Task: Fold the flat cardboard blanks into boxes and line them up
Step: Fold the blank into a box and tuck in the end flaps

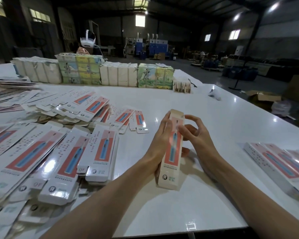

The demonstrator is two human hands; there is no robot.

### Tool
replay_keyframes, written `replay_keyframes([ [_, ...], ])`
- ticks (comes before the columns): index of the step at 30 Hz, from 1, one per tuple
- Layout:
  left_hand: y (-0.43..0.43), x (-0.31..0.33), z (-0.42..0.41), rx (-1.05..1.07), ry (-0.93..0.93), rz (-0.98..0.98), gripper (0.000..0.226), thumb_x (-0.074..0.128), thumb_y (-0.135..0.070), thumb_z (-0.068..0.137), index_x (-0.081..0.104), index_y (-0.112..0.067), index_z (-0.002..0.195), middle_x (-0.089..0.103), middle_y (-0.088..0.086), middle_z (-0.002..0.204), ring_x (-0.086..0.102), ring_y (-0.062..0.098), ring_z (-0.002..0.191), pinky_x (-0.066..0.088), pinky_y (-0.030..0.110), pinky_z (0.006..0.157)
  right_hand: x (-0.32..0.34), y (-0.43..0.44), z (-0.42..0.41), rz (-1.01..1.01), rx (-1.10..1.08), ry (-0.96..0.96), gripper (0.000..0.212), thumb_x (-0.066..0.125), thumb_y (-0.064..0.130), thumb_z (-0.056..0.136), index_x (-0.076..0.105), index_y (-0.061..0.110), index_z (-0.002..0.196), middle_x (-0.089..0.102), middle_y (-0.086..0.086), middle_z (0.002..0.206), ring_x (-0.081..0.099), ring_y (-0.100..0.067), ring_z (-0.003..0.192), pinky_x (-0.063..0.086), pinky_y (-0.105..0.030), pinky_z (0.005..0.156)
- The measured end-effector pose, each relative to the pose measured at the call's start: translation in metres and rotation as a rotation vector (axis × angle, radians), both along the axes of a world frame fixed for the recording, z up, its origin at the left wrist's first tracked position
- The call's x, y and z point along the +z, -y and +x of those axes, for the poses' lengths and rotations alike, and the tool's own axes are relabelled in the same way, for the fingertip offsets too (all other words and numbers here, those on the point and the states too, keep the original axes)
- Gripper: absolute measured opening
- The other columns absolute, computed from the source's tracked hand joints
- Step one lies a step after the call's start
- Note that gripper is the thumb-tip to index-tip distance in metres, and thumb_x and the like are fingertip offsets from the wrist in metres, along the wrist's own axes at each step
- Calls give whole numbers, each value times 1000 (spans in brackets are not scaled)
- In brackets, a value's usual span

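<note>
Head view. Box (pixel 171 163), partly folded, is held at frame centre, long axis running up the frame with the top tipped slightly right. Top flap stands open. Cannot tell whether its lower end touches the tabletop (pixel 179 213).

Left hand (pixel 160 142) grips the box along its left edge, fingers laid lengthwise, thumb at the front face. Right hand (pixel 197 135) holds the upper right side, thumb on the printed front, fingers curled beside and behind the right edge.

Flat blanks (pixel 62 152) lie in loose overlapping heaps across the left half of the frame. Finished boxes (pixel 280 163) lie side by side at the right edge, well apart from the hands.

Wrapped bundles (pixel 79 71) stand in a row across the upper left. A white controller (pixel 214 95) lies upper right of centre.
</note>
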State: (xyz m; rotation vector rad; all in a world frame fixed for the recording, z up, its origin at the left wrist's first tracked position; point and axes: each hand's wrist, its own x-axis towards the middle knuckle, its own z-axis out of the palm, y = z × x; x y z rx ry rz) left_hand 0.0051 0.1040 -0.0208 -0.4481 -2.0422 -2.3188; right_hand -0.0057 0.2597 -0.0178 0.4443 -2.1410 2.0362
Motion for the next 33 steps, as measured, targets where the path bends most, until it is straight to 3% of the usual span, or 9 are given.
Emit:
replay_keyframes([
  [4,0,-1,2,-32,-78,-75,79,74,-44,96,21,-72,147,53,-13,142,73,16,108,65,31,75,2,-1,-1,-4,-12,-33,55,76,63,90,55,45,137,79,-4,111,77,-23,104,63,-28,83],
  [7,3,-2,0,-6,-89,-166,91,84,-34,89,18,-72,140,53,-18,132,72,17,104,61,20,72,3,-1,-1,17,-16,-84,43,75,54,95,63,42,134,78,-3,109,77,-24,104,64,-29,82],
  [14,5,-3,2,-48,29,-131,88,84,-18,88,29,-51,149,64,12,123,77,30,83,66,40,74,4,1,1,76,-3,-126,22,64,42,104,69,29,122,77,-1,106,76,-24,102,63,-31,84],
  [16,5,-3,3,-76,49,-121,85,83,-20,89,29,-51,148,65,9,119,78,27,79,64,34,70,4,1,-1,70,-37,-123,25,56,43,108,67,24,120,76,-2,103,76,-24,98,63,-36,85],
  [18,4,-3,3,-89,67,-139,84,83,-24,90,29,-51,148,66,6,121,79,27,86,65,33,72,4,-2,-4,28,-82,-94,25,50,41,111,63,24,124,77,-7,99,74,-30,94,62,-37,85],
  [22,0,-5,6,-152,97,-197,84,82,-26,92,26,-52,149,65,7,124,79,27,95,65,32,76,2,-11,-14,-14,-143,-4,27,51,21,110,55,24,136,78,-10,88,76,-26,89,61,-31,81],
  [27,0,-4,7,-161,115,-214,79,81,-24,93,29,-50,146,66,8,123,80,28,93,66,35,78,8,-15,-13,-39,-40,-35,30,52,10,108,79,22,106,79,-10,100,77,-29,95,61,-28,77],
  [30,-1,-4,6,-161,138,-193,82,82,-21,91,28,-49,146,66,10,122,80,29,89,67,38,78,11,-16,-12,-74,23,-9,30,50,13,108,79,16,108,77,-15,109,76,-34,102,63,-35,78],
  [33,-1,-5,5,-161,148,-195,85,83,-23,89,26,-52,145,66,11,123,80,30,87,67,42,80,11,-14,-12,-98,22,15,31,54,29,109,77,8,109,77,-15,110,76,-34,102,64,-36,77],
])
